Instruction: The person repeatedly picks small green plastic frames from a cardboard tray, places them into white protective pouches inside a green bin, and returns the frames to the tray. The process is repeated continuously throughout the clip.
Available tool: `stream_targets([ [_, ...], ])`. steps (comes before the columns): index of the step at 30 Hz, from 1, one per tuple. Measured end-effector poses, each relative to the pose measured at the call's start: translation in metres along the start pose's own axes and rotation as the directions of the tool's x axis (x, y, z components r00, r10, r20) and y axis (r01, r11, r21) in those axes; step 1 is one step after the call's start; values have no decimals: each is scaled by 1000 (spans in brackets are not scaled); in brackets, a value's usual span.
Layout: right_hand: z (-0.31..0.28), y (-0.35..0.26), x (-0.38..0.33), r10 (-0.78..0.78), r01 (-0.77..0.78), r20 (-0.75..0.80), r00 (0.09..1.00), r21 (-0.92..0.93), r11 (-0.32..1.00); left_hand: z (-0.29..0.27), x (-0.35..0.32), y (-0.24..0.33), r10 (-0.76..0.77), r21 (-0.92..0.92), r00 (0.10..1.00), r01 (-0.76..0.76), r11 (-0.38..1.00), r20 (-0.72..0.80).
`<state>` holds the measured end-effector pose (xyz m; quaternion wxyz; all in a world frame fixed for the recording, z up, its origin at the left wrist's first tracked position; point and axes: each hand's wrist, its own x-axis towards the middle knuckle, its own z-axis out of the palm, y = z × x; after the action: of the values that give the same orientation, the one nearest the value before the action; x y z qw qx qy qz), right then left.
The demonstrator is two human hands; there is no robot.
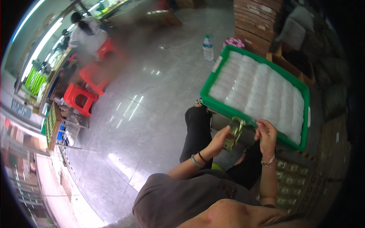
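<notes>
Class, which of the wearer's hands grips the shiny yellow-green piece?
The left hand, with dark band and greenish bangle, grips the yellow-green piece; the right hand, wearing a silvery bangle, is beside it.

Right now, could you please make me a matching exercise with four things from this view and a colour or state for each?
1. Left hand
2. Tray
3. Bottle
4. Nearest stool

A. Red
B. Clear, with a green cap
C. Holding a shiny yellow-green piece
D. Green, with white rows inside

Pairs: 1-C, 2-D, 3-B, 4-A
</notes>
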<state>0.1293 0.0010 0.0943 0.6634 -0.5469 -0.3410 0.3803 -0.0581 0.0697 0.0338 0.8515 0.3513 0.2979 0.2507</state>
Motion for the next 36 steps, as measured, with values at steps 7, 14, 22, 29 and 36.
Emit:
stream_targets([
  [7, 26, -15, -27, -392, 362, 38, 919, -475, 802, 9, 0, 2, -60, -100, 998, 61, 993, 13],
  [14, 36, -10, -21, -667, 625, 315, 675, -724, 291, 20, -5, 5, 13, 57, 999, -16, 998, 42],
  [22, 38, -8, -21, -499, 525, 330, 801, -788, 321, 23, -11, 4, -10, 73, 1000, 11, 997, -3],
  [29, 26, 6, -10, -406, 487, 310, 860, -738, 467, 20, -9, -7, -42, 90, 999, 41, 995, 10],
  [36, 40, 22, -23, -589, 421, 209, 780, -872, 248, 27, -10, 0, 18, 198, 1000, -17, 980, -7],
])
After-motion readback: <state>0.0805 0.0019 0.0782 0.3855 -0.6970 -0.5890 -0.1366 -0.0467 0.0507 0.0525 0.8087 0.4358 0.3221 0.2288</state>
